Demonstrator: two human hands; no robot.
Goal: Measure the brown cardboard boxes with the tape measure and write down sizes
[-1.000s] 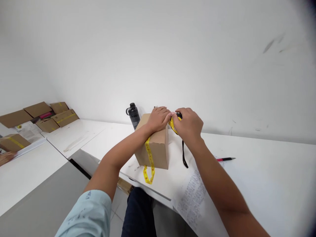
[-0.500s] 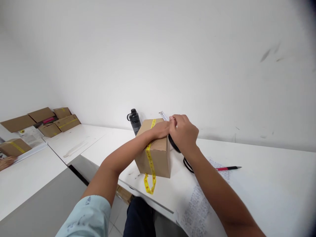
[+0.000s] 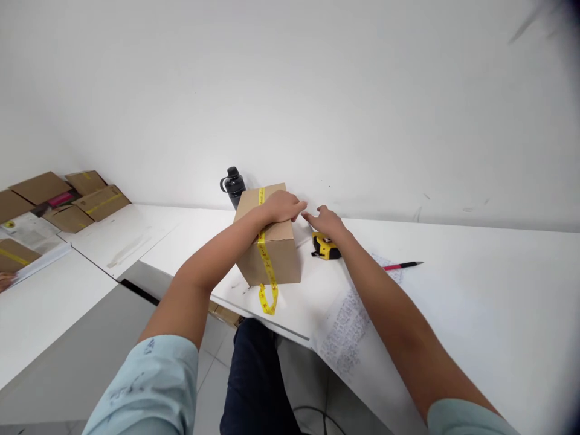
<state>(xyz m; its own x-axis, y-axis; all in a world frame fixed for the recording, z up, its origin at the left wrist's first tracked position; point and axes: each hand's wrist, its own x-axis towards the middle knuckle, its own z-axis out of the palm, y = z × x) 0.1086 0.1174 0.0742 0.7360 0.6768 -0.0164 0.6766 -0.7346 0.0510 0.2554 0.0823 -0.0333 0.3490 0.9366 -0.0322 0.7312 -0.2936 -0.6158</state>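
A brown cardboard box (image 3: 276, 266) stands on the white table, with yellow printed tape (image 3: 267, 266) running over its top and down the front into a loose loop. My left hand (image 3: 281, 206) lies on top of the box, its fingers together and bent at the right edge. Just right of the box is my right hand (image 3: 327, 222), thumb and forefinger spread with nothing visible between them. Under it sits a yellow and black tape measure (image 3: 325, 248), partly covered by my wrist. No pulled-out blade shows.
A dark bottle (image 3: 233, 186) stands behind the box. To the right lie a red and black pen (image 3: 403, 266) and printed paper (image 3: 344, 332). Several cartons (image 3: 102, 204) are at the far left, near another person's hand (image 3: 6, 280). The wall borders the table.
My hands were together over the box's right edge, with a measuring blade showing behind. My right hand has opened and drawn slightly apart. The yellow tape measure is now visible.
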